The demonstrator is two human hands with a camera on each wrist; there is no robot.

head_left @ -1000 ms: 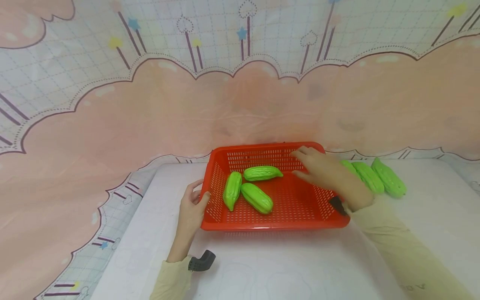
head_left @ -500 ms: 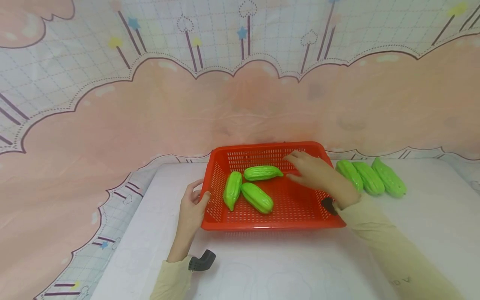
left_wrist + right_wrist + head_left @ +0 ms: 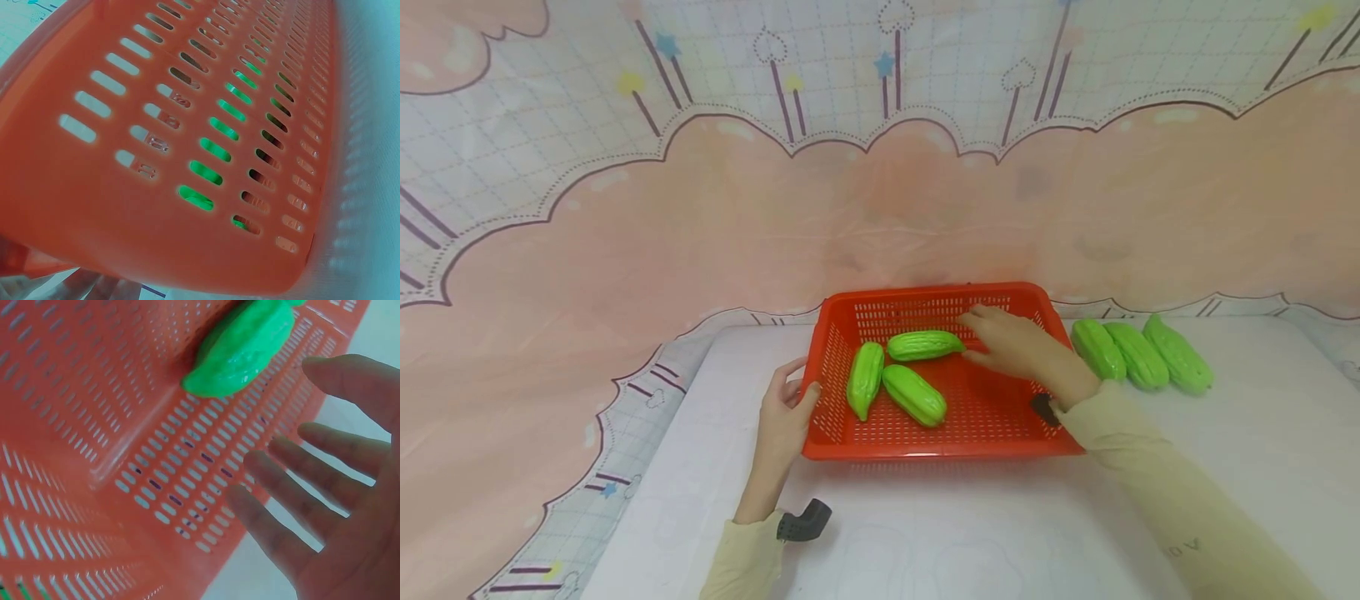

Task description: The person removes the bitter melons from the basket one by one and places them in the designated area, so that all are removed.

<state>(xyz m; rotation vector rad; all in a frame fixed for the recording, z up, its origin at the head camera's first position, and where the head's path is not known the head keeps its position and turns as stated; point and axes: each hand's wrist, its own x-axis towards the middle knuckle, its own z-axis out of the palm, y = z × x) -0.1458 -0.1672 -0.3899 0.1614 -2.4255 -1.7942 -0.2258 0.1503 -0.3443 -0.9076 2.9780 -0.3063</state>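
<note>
My left hand [image 3: 784, 421] grips the left rim of a red slotted plastic basket [image 3: 940, 452], thumb over the edge. In the left wrist view the basket's wall [image 3: 150, 231] fills most of the frame, and fingers [image 3: 106, 289] show at the lower left. Three green bitter melons lie inside: one at the back [image 3: 925, 346], one along the left [image 3: 866, 381] and one in front [image 3: 914, 397]. Over the basket's right half reaches my right hand [image 3: 1015, 343], fingers spread and holding nothing. The right wrist view shows it apart from the nearest bitter melon [image 3: 247, 353].
Outside the basket to the right, three more bitter melons lie side by side: a left one [image 3: 1099, 350], a middle one [image 3: 1137, 357] and a right one [image 3: 1177, 356]. Behind the white table [image 3: 880, 533] hangs a patterned pink cloth [image 3: 880, 217].
My right hand has moved left over the basket, closer to the back bitter melon, uncovering the leftmost one on the table. My left hand and the basket have stayed in place.
</note>
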